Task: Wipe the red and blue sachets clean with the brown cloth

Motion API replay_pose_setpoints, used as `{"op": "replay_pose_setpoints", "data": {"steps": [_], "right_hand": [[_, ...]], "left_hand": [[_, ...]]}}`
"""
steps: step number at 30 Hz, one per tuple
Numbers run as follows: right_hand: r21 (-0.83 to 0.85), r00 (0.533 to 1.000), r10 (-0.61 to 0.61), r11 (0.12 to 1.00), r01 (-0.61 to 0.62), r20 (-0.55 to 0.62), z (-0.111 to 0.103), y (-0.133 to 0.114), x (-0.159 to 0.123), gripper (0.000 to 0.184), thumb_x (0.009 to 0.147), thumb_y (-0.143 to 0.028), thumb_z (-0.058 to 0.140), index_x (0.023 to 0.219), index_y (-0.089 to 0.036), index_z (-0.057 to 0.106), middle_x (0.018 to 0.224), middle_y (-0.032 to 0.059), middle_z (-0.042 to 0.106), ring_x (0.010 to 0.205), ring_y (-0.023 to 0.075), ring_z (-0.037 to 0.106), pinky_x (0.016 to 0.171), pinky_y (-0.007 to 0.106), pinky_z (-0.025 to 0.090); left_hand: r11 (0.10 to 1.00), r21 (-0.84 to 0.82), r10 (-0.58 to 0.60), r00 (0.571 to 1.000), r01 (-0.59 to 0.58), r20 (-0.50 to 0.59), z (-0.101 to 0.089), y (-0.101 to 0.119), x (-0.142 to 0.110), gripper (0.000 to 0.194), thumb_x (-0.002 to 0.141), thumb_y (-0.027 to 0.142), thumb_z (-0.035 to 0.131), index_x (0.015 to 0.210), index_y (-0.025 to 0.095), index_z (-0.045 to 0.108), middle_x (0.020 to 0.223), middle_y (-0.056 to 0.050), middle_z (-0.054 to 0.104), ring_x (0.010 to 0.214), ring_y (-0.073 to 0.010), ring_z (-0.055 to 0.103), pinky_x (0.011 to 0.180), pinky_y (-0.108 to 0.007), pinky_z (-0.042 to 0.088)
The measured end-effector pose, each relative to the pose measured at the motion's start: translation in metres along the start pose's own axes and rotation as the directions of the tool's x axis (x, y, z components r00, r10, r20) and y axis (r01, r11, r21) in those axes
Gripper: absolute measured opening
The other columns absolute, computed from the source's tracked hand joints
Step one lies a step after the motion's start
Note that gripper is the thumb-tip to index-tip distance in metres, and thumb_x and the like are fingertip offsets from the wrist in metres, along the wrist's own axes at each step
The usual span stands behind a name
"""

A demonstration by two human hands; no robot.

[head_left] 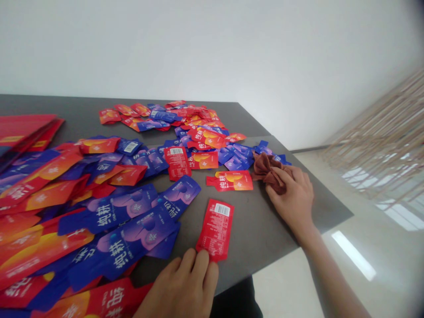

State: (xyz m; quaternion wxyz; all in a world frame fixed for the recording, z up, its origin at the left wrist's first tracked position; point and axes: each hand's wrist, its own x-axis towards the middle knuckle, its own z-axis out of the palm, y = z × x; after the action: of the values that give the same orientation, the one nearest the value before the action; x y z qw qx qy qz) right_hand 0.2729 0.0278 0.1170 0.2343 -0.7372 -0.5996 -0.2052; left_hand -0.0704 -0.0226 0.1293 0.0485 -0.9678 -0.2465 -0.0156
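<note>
My left hand [183,286] rests on the dark grey table [261,229] near its front edge, fingers together, fingertips touching the lower end of a red packet [216,229] lying back side up. My right hand [293,194] is further right on the table, fingers curled over a crumpled brown cloth [267,170]. A red and orange packet [232,181] lies just left of the cloth. Several blue and red packets [132,221] are scattered across the table to the left.
More red and blue packets [172,115] lie heaped at the back of the table. A stack of flat red sheets [23,130] sits at the far left. The table's right edge [331,198] drops to a glossy floor; a slatted screen [384,141] stands right.
</note>
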Motion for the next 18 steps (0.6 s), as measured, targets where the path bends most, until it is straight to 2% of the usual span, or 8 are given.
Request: {"op": "replay_pose_setpoints", "data": {"steps": [7,14,18], "right_hand": [[0.009,1.000,-0.004,1.000,0.004,-0.003,0.0004,0.0006,-0.0002,0.045,0.088,-0.037,0.066,0.130,-0.026,0.072,0.130,0.0114,0.065,0.113,0.0337,0.058,0.091,0.046,0.046],[0.006,1.000,0.002,1.000,-0.002,0.003,0.0000,0.0007,0.0000,0.045,0.087,-0.038,0.066,0.130,-0.026,0.072,0.130,0.0107,0.065,0.113,0.0333,0.058,0.091,0.046,0.046],[0.010,1.000,0.000,1.000,0.000,0.008,0.0001,0.0007,0.0000,0.046,0.087,-0.038,0.066,0.131,-0.025,0.072,0.129,0.0115,0.065,0.112,0.0334,0.057,0.091,0.046,0.046]], "left_hand": [[0.999,-0.032,0.015,0.998,-0.013,0.054,-0.0004,-0.0008,0.0018,0.021,0.096,0.016,0.052,0.111,0.019,0.066,0.106,-0.010,0.073,0.086,-0.0253,0.071,0.068,-0.035,0.063],[1.000,-0.014,0.022,0.998,-0.021,0.059,0.0011,0.0005,0.0020,0.020,0.095,0.015,0.053,0.112,0.018,0.064,0.108,-0.010,0.072,0.089,-0.0246,0.070,0.071,-0.034,0.061],[1.000,0.016,0.018,1.000,-0.019,0.023,0.0059,0.0024,0.0007,0.018,0.095,0.017,0.055,0.111,0.019,0.062,0.106,-0.009,0.071,0.087,-0.0250,0.070,0.069,-0.034,0.059]]}}
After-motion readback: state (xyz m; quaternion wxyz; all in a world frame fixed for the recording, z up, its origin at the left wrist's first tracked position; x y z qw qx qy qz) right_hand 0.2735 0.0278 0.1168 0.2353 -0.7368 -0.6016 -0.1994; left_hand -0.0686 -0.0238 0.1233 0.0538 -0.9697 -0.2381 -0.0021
